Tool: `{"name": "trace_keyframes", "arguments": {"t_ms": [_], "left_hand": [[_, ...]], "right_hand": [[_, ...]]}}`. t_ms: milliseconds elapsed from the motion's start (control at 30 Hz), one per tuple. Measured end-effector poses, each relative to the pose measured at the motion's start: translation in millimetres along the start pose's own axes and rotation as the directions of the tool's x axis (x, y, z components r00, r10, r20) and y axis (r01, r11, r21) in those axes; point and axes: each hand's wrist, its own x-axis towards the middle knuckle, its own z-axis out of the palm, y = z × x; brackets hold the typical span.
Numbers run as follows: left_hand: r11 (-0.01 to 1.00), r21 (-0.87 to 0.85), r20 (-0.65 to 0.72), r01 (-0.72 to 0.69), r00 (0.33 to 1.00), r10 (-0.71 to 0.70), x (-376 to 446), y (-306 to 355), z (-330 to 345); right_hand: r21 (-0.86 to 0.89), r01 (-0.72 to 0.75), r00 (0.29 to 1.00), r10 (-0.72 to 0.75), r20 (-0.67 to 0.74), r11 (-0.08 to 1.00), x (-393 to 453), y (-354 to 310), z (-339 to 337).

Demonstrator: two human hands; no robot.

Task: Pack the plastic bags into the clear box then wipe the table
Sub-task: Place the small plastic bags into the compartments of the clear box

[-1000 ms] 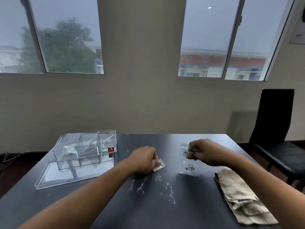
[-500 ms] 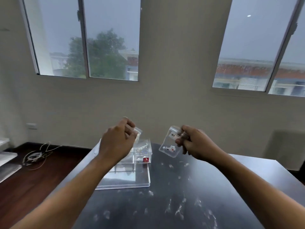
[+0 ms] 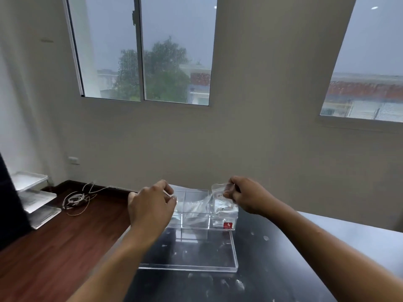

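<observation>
The right hand [image 3: 246, 198] pinches a small plastic bag [image 3: 220, 198] by its top so it hangs over the clear box [image 3: 202, 211] on the desk [image 3: 283, 269]. The left hand [image 3: 150, 207] is curled; its hold cannot be told.

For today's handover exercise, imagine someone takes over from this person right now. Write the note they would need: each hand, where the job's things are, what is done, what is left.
Right hand: pinch grip on a small clear plastic bag, held over the right end compartment of the clear divided plastic box.
Left hand: over the box's left end, fingers curled; whether it holds a bag cannot be told.
Flat clear lid lies in front of the box on the dark table.
Done: some bags already in the box.
Left: drop the held bag in, then wipe the white smears.
</observation>
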Motion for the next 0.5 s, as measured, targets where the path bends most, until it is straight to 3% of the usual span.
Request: {"name": "trace_keyframes", "arguments": {"t_ms": [167, 300, 433, 500], "left_hand": [[1.000, -0.004, -0.010, -0.013, 1.000, 0.013, -4, -6, 8], [0.996, -0.061, -0.002, -0.058, 0.998, 0.058, -3, -10, 9], [0.994, -0.073, 0.009, -0.076, 0.997, 0.076, -3, -14, 10], [0.995, -0.048, 0.006, -0.083, 0.997, 0.083, -2, -16, 11]], "right_hand": [[-0.159, 0.037, 0.999, -0.033, 0.028, 0.987, 6, 1, 19], [-0.107, 0.039, 0.998, -0.043, -0.036, 0.993, 1, 3, 24], [-0.188, 0.186, 0.972, -0.209, -0.107, 0.964, -4, 5, 9], [-0.318, 0.258, 0.961, -0.276, -0.011, 0.912, -10, 5, 6]]}}
